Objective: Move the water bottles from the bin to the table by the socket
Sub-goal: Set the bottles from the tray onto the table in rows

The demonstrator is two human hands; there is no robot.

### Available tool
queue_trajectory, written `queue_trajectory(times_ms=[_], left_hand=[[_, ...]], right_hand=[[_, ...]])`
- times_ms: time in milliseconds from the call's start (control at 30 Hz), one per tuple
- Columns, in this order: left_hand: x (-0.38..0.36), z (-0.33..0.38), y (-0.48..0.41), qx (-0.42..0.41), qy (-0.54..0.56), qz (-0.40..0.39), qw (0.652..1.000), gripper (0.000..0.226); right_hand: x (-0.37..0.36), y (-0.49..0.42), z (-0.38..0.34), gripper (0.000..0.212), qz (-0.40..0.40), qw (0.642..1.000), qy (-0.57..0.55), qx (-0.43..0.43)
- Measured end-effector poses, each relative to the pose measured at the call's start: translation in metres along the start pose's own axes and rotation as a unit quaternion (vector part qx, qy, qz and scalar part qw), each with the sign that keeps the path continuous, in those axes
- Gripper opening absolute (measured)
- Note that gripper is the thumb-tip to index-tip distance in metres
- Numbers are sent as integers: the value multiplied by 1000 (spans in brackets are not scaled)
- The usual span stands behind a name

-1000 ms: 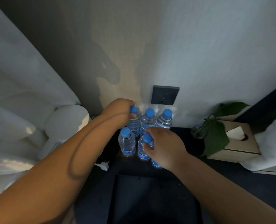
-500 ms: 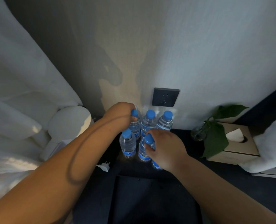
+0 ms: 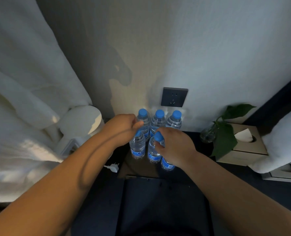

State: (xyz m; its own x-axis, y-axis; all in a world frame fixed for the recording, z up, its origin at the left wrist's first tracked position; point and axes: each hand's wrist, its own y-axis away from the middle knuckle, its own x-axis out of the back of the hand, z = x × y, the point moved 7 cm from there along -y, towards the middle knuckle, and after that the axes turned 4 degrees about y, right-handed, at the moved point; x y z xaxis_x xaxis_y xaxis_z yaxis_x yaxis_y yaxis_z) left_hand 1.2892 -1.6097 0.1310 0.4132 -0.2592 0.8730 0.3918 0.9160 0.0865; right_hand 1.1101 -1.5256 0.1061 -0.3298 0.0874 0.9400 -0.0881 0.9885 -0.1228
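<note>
Several clear water bottles with blue caps stand on the dark table (image 3: 195, 169) below the wall socket (image 3: 174, 97). Three form the back row: left (image 3: 143, 120), middle (image 3: 158, 122), right (image 3: 174, 121). In front stand a left bottle (image 3: 137, 147) and a middle bottle (image 3: 153, 150). My right hand (image 3: 174, 145) is closed over the top of the front right bottle (image 3: 167, 165), of which only the label end shows. My left hand (image 3: 122, 126) hovers with curled fingers beside the back left bottle, holding nothing. The dark bin (image 3: 158, 205) lies below the bottles.
A leafy plant in a glass vase (image 3: 208, 135) and a tissue box (image 3: 247, 143) stand right of the bottles. A white plug (image 3: 113, 167) lies at the table's left edge. White bedding (image 3: 22, 116) fills the left side; a white cloth (image 3: 284, 140) is at the right.
My left hand has come off the cap of the back left bottle and drawn back a little toward me. My right hand stays on the front right bottle.
</note>
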Motion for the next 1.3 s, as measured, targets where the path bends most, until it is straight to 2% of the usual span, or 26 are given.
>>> queue_trajectory(times_ms=[200,333,467,700,800,933,1100,1300], left_hand=[[-10,9,22,-44,-10,4,999,15],[-14,10,22,-65,-10,11,998,20],[-18,10,18,-75,-32,1,997,25],[-19,12,13,-69,-96,-26,993,38],[-20,14,13,-65,-100,-38,992,43],[-14,17,13,-32,-77,-6,997,43],[-11,22,10,-15,-69,20,997,19],[-11,24,10,-49,-110,-7,993,33]], right_hand=[[-2,-2,-2,25,-1,1000,15,-1],[-3,0,1,25,-6,1000,9,-4],[-3,-5,3,31,-45,999,12,-10],[6,-20,-15,26,-33,993,110,34],[7,-22,-15,24,-38,993,105,29],[4,-20,-12,26,-48,997,58,7],[0,-18,-10,41,-23,995,98,14],[-3,-19,-10,36,-31,994,107,12]])
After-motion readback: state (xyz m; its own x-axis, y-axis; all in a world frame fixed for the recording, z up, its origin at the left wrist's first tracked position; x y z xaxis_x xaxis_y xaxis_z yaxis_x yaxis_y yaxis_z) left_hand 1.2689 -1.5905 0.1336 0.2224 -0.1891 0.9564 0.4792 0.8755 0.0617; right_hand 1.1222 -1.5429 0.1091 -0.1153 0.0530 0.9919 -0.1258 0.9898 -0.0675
